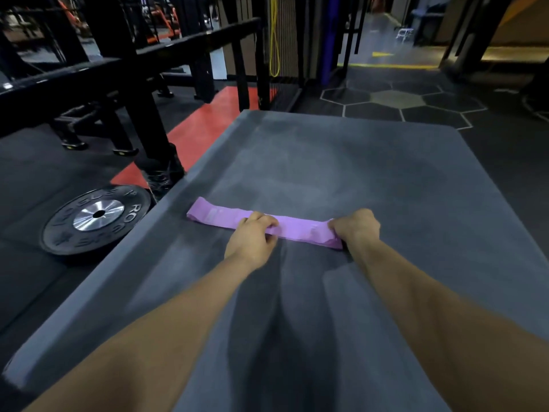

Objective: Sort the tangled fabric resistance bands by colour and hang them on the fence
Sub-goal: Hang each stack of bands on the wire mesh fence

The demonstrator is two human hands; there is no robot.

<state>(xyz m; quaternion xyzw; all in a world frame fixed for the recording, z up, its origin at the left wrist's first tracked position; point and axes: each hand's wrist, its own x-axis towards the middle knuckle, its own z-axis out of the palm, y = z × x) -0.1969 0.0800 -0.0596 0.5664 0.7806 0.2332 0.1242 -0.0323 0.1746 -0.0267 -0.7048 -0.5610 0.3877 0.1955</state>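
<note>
Over on the left there's a black weight plate point(95, 221) flat on the floor, just beside the grey mat point(341, 162). On the mat lies a purple band point(297, 228), stretched out flat. The left hand point(252, 239) pinches it around the middle, fingers curled over the fabric. The right hand point(356, 227) grips the band's right end, bunching it up. A yellow band point(274, 34) hangs on the fence point(285, 49) further back.

Gym floor, weights area.
Black steel rack point(124, 93), bumper plate point(96, 220) on rubber flooring, hex-pattern tiles point(398, 99), grey mat point(341, 162), wire fence point(282, 49) w/ yellow band point(274, 40).
</note>
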